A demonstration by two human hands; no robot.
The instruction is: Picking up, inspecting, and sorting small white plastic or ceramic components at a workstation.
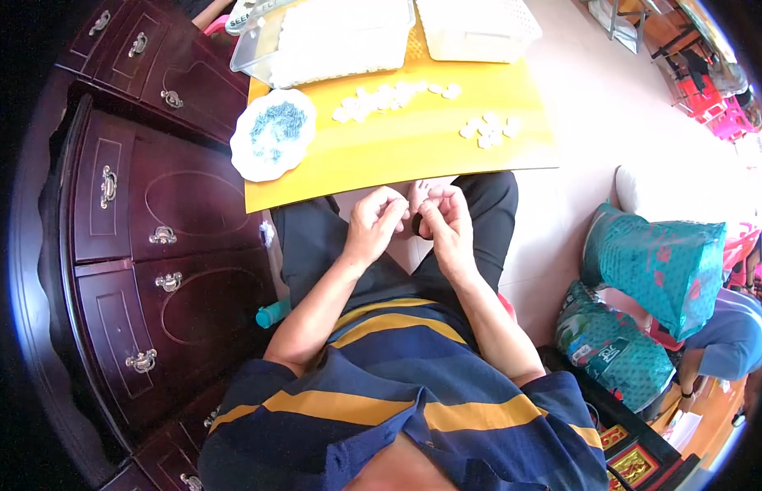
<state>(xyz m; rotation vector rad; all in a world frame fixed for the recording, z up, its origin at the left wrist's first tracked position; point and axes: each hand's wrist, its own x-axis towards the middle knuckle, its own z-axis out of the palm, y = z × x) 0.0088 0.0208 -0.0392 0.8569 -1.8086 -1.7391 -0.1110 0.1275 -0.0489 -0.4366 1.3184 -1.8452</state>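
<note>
Over my lap, just off the table's near edge, my left hand and my right hand are held close together. Thumb and fingers of each are pinched. Whatever sits between the fingertips is too small to make out. In front is a yellow table. Small white pieces lie in a loose row across its middle, and a second cluster of white pieces lies to the right. A white scalloped plate at the left holds a heap of tiny grey-blue bits.
A clear plastic box and a white basket stand at the table's far side. Dark wooden cabinets line the left. Teal bags stand at right, near another person in a blue top.
</note>
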